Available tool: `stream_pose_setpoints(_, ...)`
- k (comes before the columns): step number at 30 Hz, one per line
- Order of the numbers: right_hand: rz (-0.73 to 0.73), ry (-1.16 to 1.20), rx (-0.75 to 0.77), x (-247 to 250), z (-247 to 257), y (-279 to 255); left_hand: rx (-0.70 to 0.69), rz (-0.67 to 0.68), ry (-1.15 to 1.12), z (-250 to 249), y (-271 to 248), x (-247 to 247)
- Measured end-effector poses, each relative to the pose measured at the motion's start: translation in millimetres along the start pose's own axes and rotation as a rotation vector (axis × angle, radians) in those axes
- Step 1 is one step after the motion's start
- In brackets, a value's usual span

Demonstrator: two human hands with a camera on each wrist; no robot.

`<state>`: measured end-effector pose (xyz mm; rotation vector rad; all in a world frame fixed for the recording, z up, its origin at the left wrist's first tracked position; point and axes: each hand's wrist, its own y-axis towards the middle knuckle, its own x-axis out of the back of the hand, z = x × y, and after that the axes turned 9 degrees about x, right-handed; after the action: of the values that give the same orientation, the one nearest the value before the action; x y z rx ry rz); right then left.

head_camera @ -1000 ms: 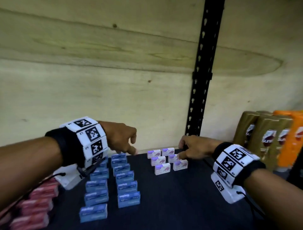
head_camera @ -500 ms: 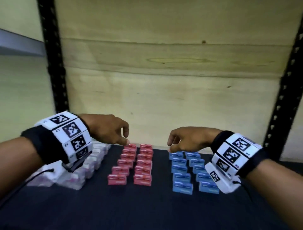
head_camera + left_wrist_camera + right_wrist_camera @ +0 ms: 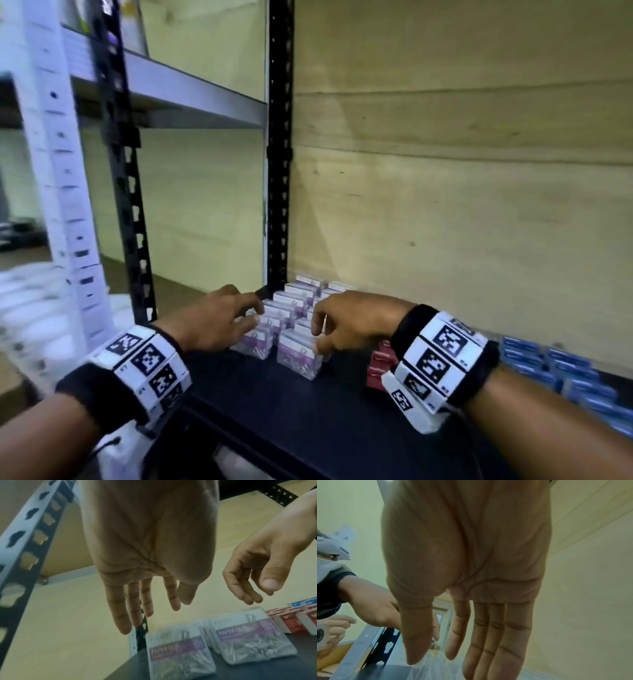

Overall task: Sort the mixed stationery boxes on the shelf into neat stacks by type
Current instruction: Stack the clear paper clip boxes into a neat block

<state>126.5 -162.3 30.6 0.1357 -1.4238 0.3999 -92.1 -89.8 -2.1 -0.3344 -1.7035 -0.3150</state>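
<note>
Clear boxes of paper clips with purple labels (image 3: 298, 356) stand in two rows at the left end of the dark shelf (image 3: 291, 418). In the left wrist view their fronts read "PAPER CLIP" (image 3: 180, 655). Red boxes (image 3: 378, 368) come after them to the right, then blue boxes (image 3: 565, 373). My left hand (image 3: 255, 313) hovers over the left row with straight fingers (image 3: 150, 615) and holds nothing. Over the right row is my right hand (image 3: 318, 334), its fingers loose (image 3: 257, 595) and straight in its own view (image 3: 436, 660), also holding nothing.
A black slotted upright (image 3: 279, 171) stands right behind the paper clip boxes, against the wooden back wall (image 3: 445, 205). Another black upright (image 3: 126, 205) and a white post (image 3: 58, 171) stand at the shelf's left front. A grey shelf (image 3: 191, 99) runs above on the left.
The view has swung left from the blue and red rows to the paper clip boxes. Both hands have moved left along the shelf and now hover over those boxes, fingers straighter.
</note>
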Motion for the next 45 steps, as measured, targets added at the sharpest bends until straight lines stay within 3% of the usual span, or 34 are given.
stream_pose_setpoints(14,-0.018,0.047,-0.027,-11.6,4.2,24.5,0.092,-0.189,-0.498,18.3,6.6,-59.8)
stream_pose_setpoints(22,0.031,0.222,-0.063,-15.3,2.4,21.2,0.157,-0.143,-0.822,0.8,-8.1,-67.7)
stream_pose_setpoints(30,0.087,0.301,-0.022,-20.1,-6.1,8.9,0.175,-0.095,-0.918,2.3,-16.9,-78.7)
stream_pose_setpoints(45,0.144,0.363,0.107,-13.8,-11.8,-6.6,0.187,-0.079,-0.821,11.0,-20.7,-83.2)
